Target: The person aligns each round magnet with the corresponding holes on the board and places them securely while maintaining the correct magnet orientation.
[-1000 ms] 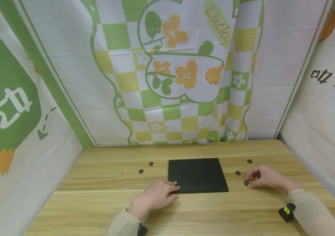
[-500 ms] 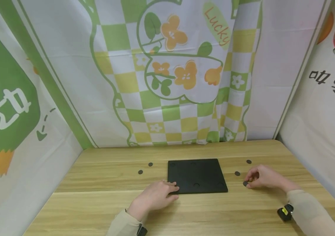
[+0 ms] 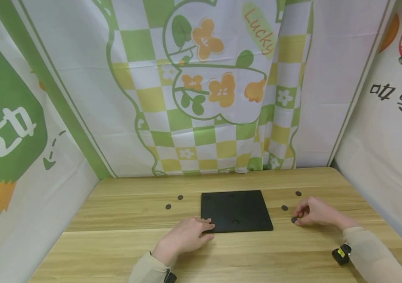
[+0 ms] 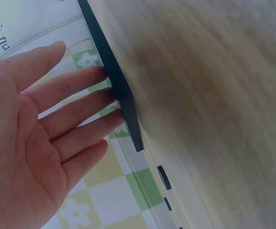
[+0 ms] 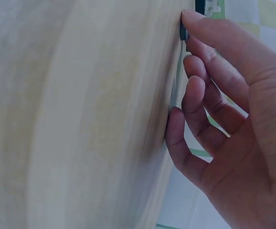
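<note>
A thin black rectangular board (image 3: 241,206) lies flat on the table, with faint round marks near its edges. My left hand (image 3: 188,235) rests its fingertips on the board's near left corner. In the left wrist view those fingers (image 4: 80,102) are spread and nearly straight, touching the board's dark edge (image 4: 116,81). To the right of the board, my right hand (image 3: 315,212) pinches a small flat black disc (image 3: 294,220) between thumb and fingers, down at the tabletop. The right wrist view shows the disc (image 5: 183,32) edge-on by the thumb tip, the other fingers curled.
Two more black discs lie right of the board, a nearer one (image 3: 284,208) and a farther one (image 3: 298,193). Another pair, a disc (image 3: 168,206) and a second disc (image 3: 180,197), lie to its left. A patterned curtain (image 3: 218,149) hangs behind the wooden table (image 3: 116,220).
The view shifts slightly. Both hands keep their places: the left on the board's corner, the right pinching the disc at the table.
</note>
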Tool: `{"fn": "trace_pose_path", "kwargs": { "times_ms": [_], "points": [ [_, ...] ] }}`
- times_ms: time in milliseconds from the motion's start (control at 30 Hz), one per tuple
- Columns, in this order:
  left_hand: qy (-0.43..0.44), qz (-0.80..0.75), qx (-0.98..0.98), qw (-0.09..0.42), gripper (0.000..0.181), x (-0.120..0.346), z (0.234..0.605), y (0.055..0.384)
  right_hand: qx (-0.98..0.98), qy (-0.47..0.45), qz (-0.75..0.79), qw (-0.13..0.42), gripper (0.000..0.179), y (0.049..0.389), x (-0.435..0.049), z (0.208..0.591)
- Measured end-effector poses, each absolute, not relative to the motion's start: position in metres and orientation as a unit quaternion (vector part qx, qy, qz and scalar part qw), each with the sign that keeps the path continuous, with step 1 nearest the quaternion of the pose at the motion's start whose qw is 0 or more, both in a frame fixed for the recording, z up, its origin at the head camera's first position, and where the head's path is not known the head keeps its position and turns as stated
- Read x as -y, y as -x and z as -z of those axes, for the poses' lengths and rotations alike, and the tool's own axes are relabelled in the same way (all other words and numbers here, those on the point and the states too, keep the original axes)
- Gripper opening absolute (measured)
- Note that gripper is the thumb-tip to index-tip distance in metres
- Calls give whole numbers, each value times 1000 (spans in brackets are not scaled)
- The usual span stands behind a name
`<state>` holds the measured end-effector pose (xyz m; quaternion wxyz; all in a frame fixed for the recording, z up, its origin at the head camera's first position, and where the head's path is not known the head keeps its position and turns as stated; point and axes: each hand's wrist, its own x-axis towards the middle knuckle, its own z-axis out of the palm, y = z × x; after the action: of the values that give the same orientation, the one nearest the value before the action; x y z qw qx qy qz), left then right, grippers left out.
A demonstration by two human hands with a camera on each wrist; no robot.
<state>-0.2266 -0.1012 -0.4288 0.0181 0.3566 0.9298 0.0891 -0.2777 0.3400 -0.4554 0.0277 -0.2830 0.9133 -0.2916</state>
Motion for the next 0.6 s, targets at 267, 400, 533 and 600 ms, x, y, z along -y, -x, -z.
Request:
{"fn": "trace_pose_path", "kwargs": {
  "times_ms": [267,400,533,600],
  "points": [
    [-360,-88,-929,12,36,101,429,226,-916,280,287,27,13,277,-338,454],
    [-356,-89,-930,17,37,101,428,225,-916,286,280,14,12,277,-336,454],
    [-355,-89,-930,17,37,101,427,225,-915,298,273,-2,12,277,-336,455],
    [-356,-87,-930,15,37,101,428,225,-913,306,268,-11,12,277,-336,456]
  ]
}}
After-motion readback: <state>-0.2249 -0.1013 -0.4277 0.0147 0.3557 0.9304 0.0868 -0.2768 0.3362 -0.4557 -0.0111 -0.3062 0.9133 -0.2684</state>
